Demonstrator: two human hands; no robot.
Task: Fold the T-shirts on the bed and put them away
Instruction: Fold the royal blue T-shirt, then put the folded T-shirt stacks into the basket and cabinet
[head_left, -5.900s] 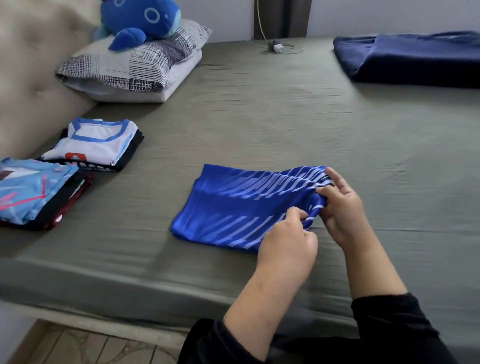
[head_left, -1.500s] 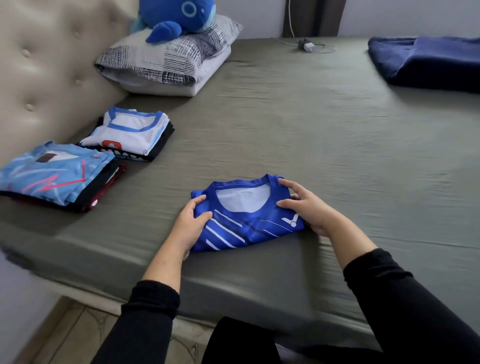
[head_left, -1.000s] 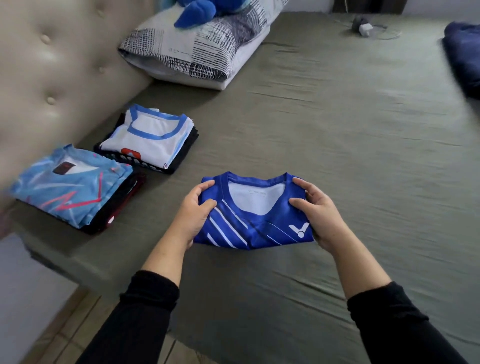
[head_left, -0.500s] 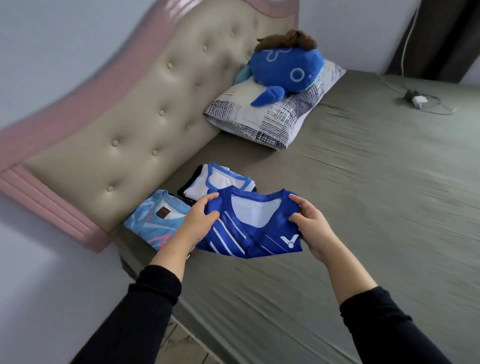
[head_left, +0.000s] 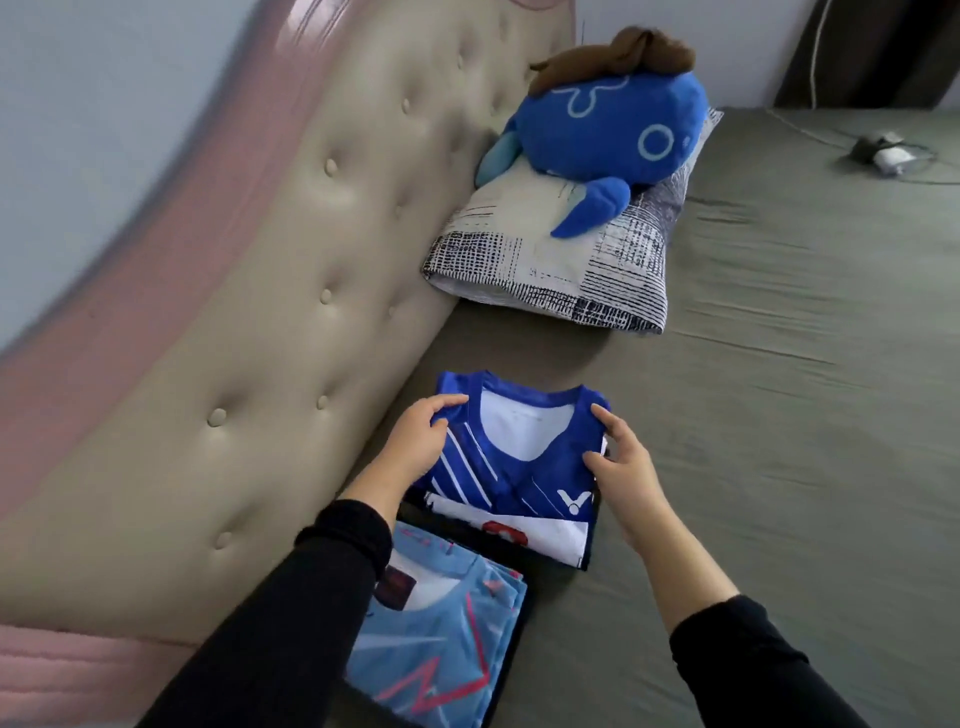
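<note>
Lifted off the open bed, the folded blue T-shirt (head_left: 511, 457) now sits atop the white shirt (head_left: 524, 532) beside the headboard (head_left: 249, 364) — left hand (head_left: 415, 447) and right hand (head_left: 621, 467) pinching its edges — nearly put away.

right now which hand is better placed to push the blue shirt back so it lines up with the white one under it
Right. The right hand rests on the blue shirt at its open bed-side edge, with room to slide it. The left hand sits close to the headboard. The white shirt sticks out at the near edge.

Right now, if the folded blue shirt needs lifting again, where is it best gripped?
Probably by its two short side edges, from either side, as the left hand and right hand sit now: the blue shirt lies flat atop the white shirt, so equal side grips keep the fold.
</note>
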